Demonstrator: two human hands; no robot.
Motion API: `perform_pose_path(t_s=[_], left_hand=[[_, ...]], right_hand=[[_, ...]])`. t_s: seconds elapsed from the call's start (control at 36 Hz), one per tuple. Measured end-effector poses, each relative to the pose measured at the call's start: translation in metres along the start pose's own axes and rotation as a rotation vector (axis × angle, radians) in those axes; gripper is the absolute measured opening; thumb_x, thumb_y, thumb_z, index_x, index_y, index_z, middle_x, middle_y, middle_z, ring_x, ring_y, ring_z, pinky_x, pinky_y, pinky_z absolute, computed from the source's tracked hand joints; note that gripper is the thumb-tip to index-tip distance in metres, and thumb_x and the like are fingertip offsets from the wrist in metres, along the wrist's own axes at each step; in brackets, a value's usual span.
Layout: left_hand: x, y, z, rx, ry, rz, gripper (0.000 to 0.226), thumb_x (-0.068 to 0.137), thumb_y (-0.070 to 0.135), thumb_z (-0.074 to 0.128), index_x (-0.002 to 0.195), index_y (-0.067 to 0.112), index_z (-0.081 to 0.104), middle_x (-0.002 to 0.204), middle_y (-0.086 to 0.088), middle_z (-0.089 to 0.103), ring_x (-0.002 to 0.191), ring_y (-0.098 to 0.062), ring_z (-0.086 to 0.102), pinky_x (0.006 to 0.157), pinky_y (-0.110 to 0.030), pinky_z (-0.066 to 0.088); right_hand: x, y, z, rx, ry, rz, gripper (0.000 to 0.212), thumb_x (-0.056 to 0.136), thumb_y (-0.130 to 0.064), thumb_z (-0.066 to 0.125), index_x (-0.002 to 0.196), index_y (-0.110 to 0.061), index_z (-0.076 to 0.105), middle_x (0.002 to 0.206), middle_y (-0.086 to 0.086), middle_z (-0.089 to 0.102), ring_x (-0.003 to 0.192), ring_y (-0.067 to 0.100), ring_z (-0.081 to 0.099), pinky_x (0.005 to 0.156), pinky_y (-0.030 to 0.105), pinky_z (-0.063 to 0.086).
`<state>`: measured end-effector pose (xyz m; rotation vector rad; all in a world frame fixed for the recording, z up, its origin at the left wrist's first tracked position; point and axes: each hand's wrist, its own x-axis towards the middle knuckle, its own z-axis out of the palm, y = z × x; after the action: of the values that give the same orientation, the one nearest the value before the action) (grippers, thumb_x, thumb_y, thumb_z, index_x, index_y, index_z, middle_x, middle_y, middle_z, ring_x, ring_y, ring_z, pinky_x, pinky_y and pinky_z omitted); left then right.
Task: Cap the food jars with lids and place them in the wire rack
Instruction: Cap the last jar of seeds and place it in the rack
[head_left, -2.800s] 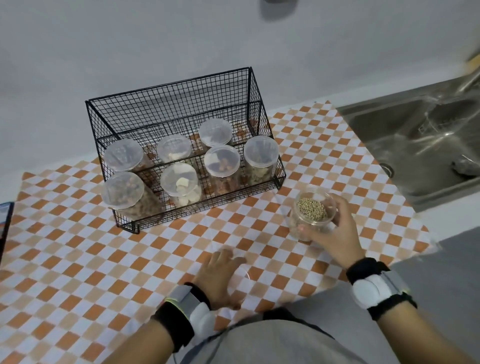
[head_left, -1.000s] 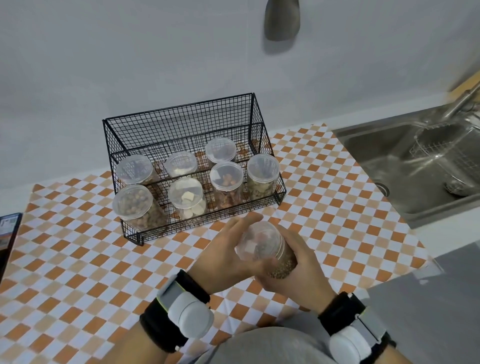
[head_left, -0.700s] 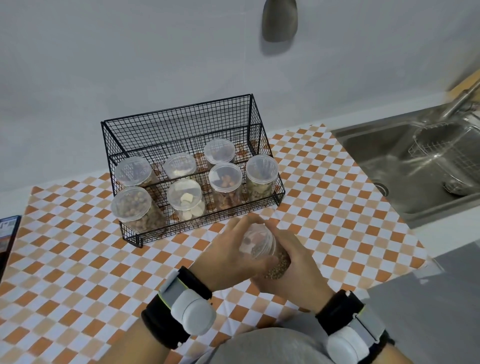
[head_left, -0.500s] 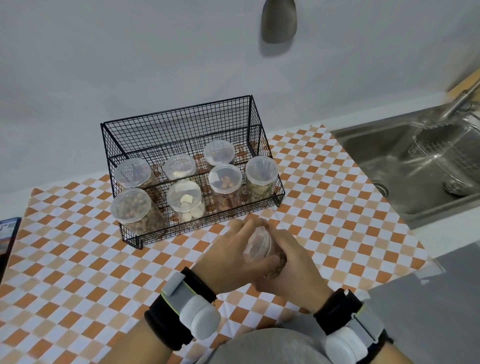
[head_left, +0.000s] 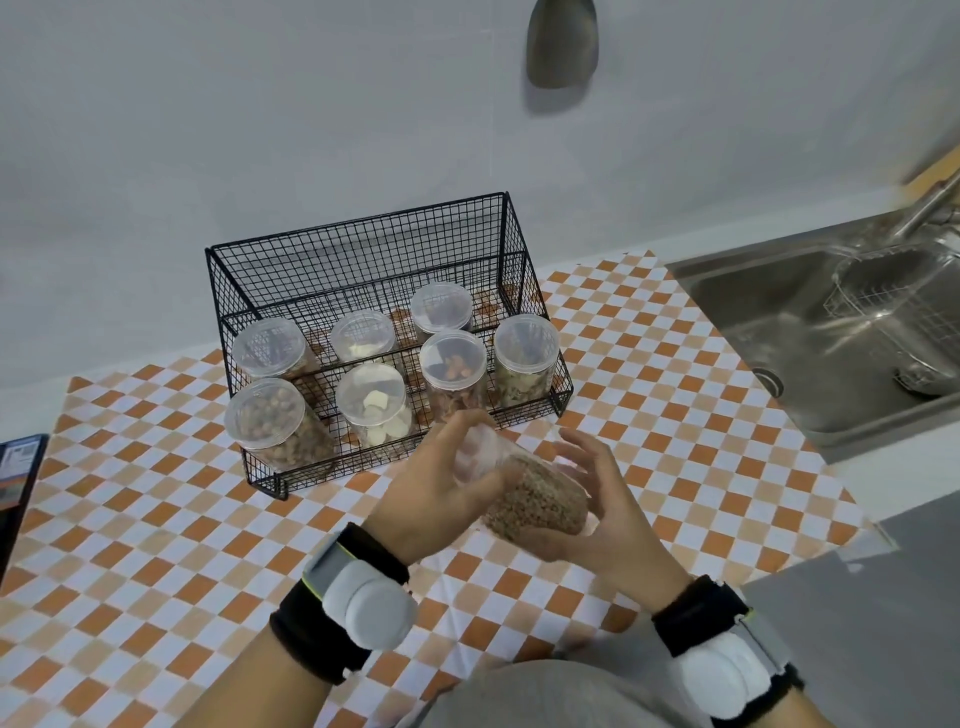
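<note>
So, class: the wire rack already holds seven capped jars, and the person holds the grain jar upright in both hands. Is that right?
Not quite. The head view shows the grain jar tilted on its side, not upright. The wire rack does hold seven capped jars.

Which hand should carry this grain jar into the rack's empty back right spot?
Probably the right hand: it cradles the grain jar from below and lies nearer the wire rack's right end. The left hand only grips the lid end.
</note>
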<state>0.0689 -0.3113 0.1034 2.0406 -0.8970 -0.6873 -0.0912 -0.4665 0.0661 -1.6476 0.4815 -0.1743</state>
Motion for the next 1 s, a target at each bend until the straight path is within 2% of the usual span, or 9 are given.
perform_pose_path(t_s=[0.08, 0.19, 0.31, 0.5, 0.64, 0.72, 0.86, 0.92, 1.0], left_hand=[[0.002, -0.001, -0.005, -0.104, 0.029, -0.023, 0.065, 0.071, 0.084, 0.058, 0.122, 0.046, 0.047, 0.111, 0.014, 0.056, 0.093, -0.016, 0.066, 0.076, -0.044, 0.059], [0.002, 0.01, -0.01, -0.202, 0.034, -0.027, 0.055, 0.081, 0.068, 0.067, 0.121, 0.035, 0.05, 0.105, 0.008, 0.061, 0.077, -0.019, 0.068, 0.067, -0.047, 0.059], [0.002, 0.012, -0.013, -0.213, 0.034, -0.022, 0.056, 0.077, 0.072, 0.062, 0.12, 0.038, 0.051, 0.103, 0.01, 0.065, 0.081, -0.035, 0.068, 0.068, -0.057, 0.056], [0.003, 0.016, -0.02, -0.113, 0.031, 0.036, 0.059, 0.075, 0.084, 0.053, 0.121, 0.048, 0.048, 0.109, -0.002, 0.063, 0.086, -0.038, 0.066, 0.077, -0.056, 0.055], [0.002, 0.015, -0.024, -0.129, 0.032, 0.038, 0.056, 0.079, 0.076, 0.057, 0.126, 0.046, 0.051, 0.119, 0.011, 0.062, 0.104, -0.019, 0.064, 0.09, -0.049, 0.054], [0.002, 0.014, -0.025, -0.223, 0.017, 0.009, 0.061, 0.079, 0.074, 0.062, 0.129, 0.043, 0.053, 0.119, 0.007, 0.065, 0.107, -0.025, 0.066, 0.093, -0.056, 0.053], [0.005, 0.014, -0.026, -0.292, 0.044, -0.008, 0.055, 0.078, 0.071, 0.061, 0.124, 0.04, 0.057, 0.107, 0.011, 0.069, 0.093, -0.017, 0.071, 0.078, -0.039, 0.056], [0.007, 0.014, -0.025, -0.289, 0.058, -0.019, 0.054, 0.078, 0.075, 0.057, 0.121, 0.042, 0.057, 0.106, 0.011, 0.07, 0.097, -0.017, 0.07, 0.08, -0.04, 0.056], [0.007, 0.014, -0.023, -0.25, 0.064, -0.016, 0.058, 0.08, 0.079, 0.05, 0.124, 0.042, 0.055, 0.113, 0.003, 0.07, 0.104, -0.018, 0.068, 0.087, -0.043, 0.055]], right_hand=[[0.001, 0.005, -0.003, 0.163, -0.051, 0.066, 0.099, 0.064, -0.022, 0.098, 0.14, -0.05, 0.041, 0.139, -0.003, 0.059, 0.124, 0.012, 0.062, 0.095, 0.032, 0.057], [0.003, 0.008, 0.003, 0.306, 0.008, 0.087, 0.085, 0.065, -0.002, 0.094, 0.133, -0.031, 0.051, 0.12, -0.004, 0.071, 0.116, 0.027, 0.067, 0.085, 0.043, 0.061], [0.006, 0.006, 0.007, 0.404, 0.052, 0.11, 0.076, 0.056, -0.023, 0.099, 0.122, -0.03, 0.062, 0.117, -0.004, 0.07, 0.112, 0.025, 0.068, 0.082, 0.045, 0.062], [0.007, -0.011, 0.018, 0.639, 0.027, 0.23, 0.081, 0.05, -0.057, 0.097, 0.118, -0.023, 0.068, 0.108, 0.005, 0.073, 0.097, 0.029, 0.073, 0.062, 0.04, 0.063], [0.005, -0.029, 0.02, 0.671, -0.058, 0.335, 0.06, 0.085, -0.061, 0.063, 0.117, -0.011, 0.063, 0.087, 0.016, 0.069, 0.068, 0.032, 0.062, 0.049, 0.034, 0.051], [0.004, -0.031, 0.018, 0.673, -0.128, 0.369, 0.062, 0.093, -0.064, 0.047, 0.116, -0.011, 0.069, 0.086, 0.02, 0.067, 0.067, 0.032, 0.063, 0.051, 0.034, 0.051], [0.006, -0.019, 0.017, 0.442, -0.079, 0.091, 0.08, 0.067, -0.061, 0.086, 0.136, -0.044, 0.048, 0.118, -0.016, 0.064, 0.109, 0.023, 0.07, 0.071, 0.045, 0.063], [0.006, -0.019, 0.021, 0.318, 0.002, -0.004, 0.072, 0.066, -0.06, 0.086, 0.128, -0.048, 0.051, 0.116, -0.02, 0.062, 0.102, 0.018, 0.071, 0.068, 0.047, 0.064], [0.004, -0.027, 0.028, 0.452, 0.002, 0.038, 0.063, 0.069, -0.07, 0.08, 0.118, -0.04, 0.056, 0.102, -0.003, 0.067, 0.069, 0.023, 0.065, 0.046, 0.033, 0.054]])
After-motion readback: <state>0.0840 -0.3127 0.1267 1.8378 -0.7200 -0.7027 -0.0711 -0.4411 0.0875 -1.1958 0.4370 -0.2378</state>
